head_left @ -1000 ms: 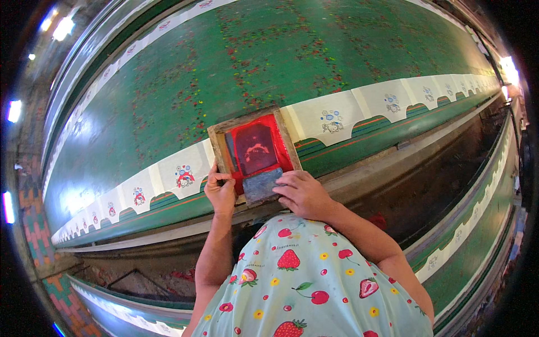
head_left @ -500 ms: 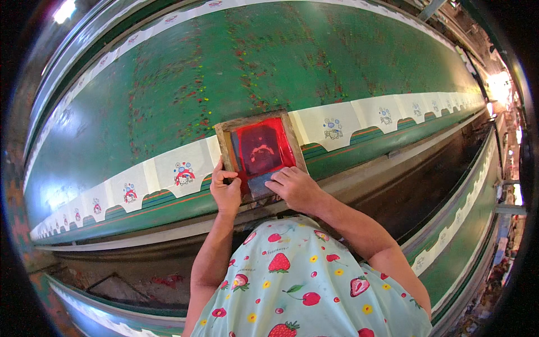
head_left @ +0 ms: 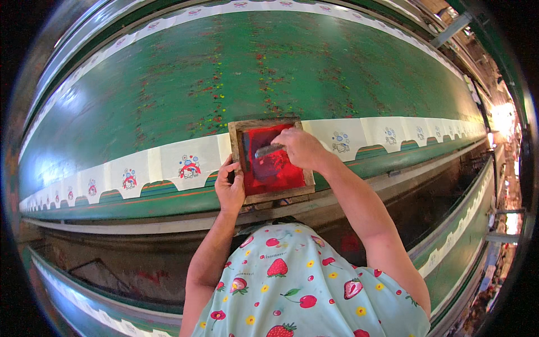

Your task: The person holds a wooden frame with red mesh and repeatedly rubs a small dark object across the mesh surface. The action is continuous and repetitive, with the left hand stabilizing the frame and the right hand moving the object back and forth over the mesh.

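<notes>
A wooden screen frame with wet red ink on its mesh lies over a strip of white cut pieces along the near edge of a long green table. My left hand grips the frame's left side. My right hand is closed on a flat squeegee over the upper part of the red mesh. The pieces left of the frame bear red and blue printed motifs; those to its right show mostly blue ones.
Another green rail with white pieces runs behind me at the lower right, beyond a dark gap. A grey beam and bright openings stand at the right. A printed apron covers my front.
My right hand has moved up the screen with the squeegee from the near edge to the upper mesh, exposing red ink below. My left hand stays on the frame. The view has shifted.
</notes>
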`<state>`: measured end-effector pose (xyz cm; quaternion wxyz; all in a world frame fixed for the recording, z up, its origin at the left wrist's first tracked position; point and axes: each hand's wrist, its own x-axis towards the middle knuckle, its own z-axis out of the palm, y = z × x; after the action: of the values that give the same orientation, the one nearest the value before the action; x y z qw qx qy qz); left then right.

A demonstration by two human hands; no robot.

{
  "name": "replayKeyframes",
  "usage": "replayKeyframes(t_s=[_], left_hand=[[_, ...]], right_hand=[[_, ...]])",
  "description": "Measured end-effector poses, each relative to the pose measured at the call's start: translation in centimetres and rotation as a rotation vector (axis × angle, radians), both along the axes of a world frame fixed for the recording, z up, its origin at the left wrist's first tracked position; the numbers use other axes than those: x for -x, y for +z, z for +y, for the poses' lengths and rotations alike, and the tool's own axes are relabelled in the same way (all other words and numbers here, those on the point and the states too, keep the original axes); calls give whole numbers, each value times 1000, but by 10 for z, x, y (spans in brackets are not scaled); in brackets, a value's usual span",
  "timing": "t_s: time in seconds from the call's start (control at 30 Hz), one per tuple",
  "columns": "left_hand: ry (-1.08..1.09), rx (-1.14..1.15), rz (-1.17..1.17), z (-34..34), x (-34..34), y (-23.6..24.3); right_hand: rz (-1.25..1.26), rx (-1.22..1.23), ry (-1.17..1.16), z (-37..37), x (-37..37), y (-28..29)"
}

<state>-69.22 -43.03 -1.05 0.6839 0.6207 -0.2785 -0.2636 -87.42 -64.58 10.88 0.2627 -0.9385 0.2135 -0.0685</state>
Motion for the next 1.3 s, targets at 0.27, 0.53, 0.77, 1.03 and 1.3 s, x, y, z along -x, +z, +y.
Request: replayKeyframes(t_s=[0.27, 0.53, 0.77, 1.03, 1.3], left_hand=[[5, -40, -30, 4, -1, -4], [29, -34, 33, 6, 2, 6], [19, -132, -24, 7, 3, 20], [6, -173, -270, 1, 8, 25], [19, -241, -396, 4, 3, 26]], right_hand=[[-108, 245, 10, -3, -6, -25], [-167, 305, 168, 65, 43, -34], [-192, 259, 211, 84, 61, -24], [-90, 58, 203, 89, 71, -10], [-398, -81, -361, 94, 111, -21]])
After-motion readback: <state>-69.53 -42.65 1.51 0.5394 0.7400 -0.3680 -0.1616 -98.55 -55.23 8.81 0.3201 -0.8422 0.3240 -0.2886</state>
